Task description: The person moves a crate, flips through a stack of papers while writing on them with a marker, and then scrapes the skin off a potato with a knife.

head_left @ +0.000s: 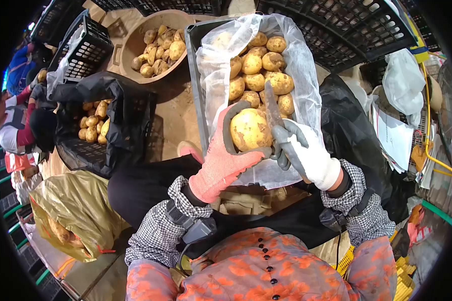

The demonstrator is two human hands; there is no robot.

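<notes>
My left hand (222,159), in a red and grey glove, is shut on a large yellow potato (249,129) held above my lap. My right hand (306,153), in a white and grey glove, grips a knife (272,111) whose dirty blade points up beside the potato's right side. Just behind both hands stands a grey crate (195,75) lined with a clear plastic bag (306,65) and filled with several potatoes (258,67).
A tan tub (130,42) of potatoes sits at the back left. A black crate lined with black plastic (125,115) holds more potatoes on the left. A yellowish bag (78,210) lies at the lower left. Empty black crates (346,25) stack behind. Another person (15,125) sits far left.
</notes>
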